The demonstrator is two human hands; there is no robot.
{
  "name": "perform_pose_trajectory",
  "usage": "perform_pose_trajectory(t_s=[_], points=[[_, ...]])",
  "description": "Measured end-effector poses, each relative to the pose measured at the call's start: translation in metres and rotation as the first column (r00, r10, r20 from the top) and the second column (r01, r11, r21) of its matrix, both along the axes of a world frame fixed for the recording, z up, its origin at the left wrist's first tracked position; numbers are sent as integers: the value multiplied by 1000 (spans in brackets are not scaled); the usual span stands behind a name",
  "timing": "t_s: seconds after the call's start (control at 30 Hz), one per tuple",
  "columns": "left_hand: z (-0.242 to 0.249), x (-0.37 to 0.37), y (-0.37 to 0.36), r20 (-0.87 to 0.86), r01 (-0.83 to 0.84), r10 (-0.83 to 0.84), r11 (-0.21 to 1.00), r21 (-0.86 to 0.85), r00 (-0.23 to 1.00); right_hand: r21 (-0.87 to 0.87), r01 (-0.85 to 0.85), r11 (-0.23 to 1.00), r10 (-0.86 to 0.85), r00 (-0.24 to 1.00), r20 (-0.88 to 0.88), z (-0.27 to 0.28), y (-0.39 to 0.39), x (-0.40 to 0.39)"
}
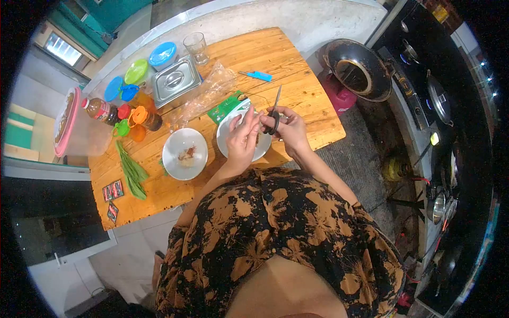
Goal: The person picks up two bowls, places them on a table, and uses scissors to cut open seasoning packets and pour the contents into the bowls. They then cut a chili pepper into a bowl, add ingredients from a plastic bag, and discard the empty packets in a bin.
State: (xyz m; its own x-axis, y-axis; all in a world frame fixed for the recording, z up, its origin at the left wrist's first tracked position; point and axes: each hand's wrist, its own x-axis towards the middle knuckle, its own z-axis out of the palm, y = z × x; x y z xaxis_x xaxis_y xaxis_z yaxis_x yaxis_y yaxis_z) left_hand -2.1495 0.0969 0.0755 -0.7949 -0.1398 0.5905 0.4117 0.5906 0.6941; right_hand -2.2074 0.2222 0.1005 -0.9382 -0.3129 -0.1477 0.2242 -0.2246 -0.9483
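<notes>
My right hand grips a pair of scissors by the dark handles, with the closed blades pointing away from me. My left hand is beside it, thumb and fingers pressed together near the scissor handles; whatever they pinch is too small to make out. Both hands hover over a white bowl, which they partly cover. Just beyond that bowl lies a green and white packet. To the left, a second white bowl holds a little pale and reddish-brown seasoning.
On the wooden table are a blue lighter-like tool, crumpled clear plastic, a lidded metal container, a glass, several sauce bottles, green leaves and small sachets. A wok sits at the right.
</notes>
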Motion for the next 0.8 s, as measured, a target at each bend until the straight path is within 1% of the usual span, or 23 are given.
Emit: perform_pose_trajectory(t_s=[0.03,0.1,0.13,0.2,0.33,0.4,0.43,0.47,0.5,0.53,0.57,0.6,0.63,0.67,0.7,0.73,0.77,0.8], points=[[0,2,1,1,-1,1,1000,1,1000,1,-1,1000,1,1000,1,2,0,-1],[-1,4,3,-16,37,-36,996,83,999,-8,-65,998,65,998,-7,7,2,-1],[-1,5,3,-16,38,-36,996,84,999,-6,-65,998,65,998,-7,11,1,0],[-1,5,4,-59,49,-43,993,109,997,-63,-106,992,108,994,18,18,1,2],[-3,3,1,-77,114,-110,992,56,991,-27,-132,991,130,991,-42,12,7,-6],[3,-1,2,-119,176,-146,937,302,982,56,-164,985,171,969,-177,16,13,-12],[0,-6,0,-120,181,-151,935,304,981,159,-202,966,233,950,-207,23,18,-16],[-5,-12,-3,-23,259,-286,825,503,958,161,-197,967,228,952,-205,26,21,-18],[-11,-17,-6,41,289,-431,670,684,901,233,-211,949,273,922,-274,29,24,-21],[-16,-19,-7,39,293,-436,666,686,899,307,-219,926,321,886,-336,32,26,-22],[-17,-22,-6,98,261,-523,568,781,847,343,-260,903,375,866,-330,37,30,-25],[-17,-23,-6,140,212,-610,467,859,780,347,-254,903,371,867,-331,38,31,-25],[-17,-25,-2,29,257,-665,328,909,746,366,-265,892,393,855,-337,39,32,-26],[-19,-26,0,25,260,-669,323,910,743,386,-277,880,415,843,-343,40,33,-26],[-23,-29,1,-50,259,-714,187,948,698,390,-272,880,413,844,-343,43,36,-24],[-26,-30,1,-129,248,-747,49,968,652,363,-210,908,338,880,-334,46,38,-21],[-25,-31,2,-130,248,-750,46,968,649,335,-147,931,260,910,-323,47,41,-18],[-24,-32,3,-99,189,-714,47,981,693,337,-144,931,257,911,-323,43,47,-15]])
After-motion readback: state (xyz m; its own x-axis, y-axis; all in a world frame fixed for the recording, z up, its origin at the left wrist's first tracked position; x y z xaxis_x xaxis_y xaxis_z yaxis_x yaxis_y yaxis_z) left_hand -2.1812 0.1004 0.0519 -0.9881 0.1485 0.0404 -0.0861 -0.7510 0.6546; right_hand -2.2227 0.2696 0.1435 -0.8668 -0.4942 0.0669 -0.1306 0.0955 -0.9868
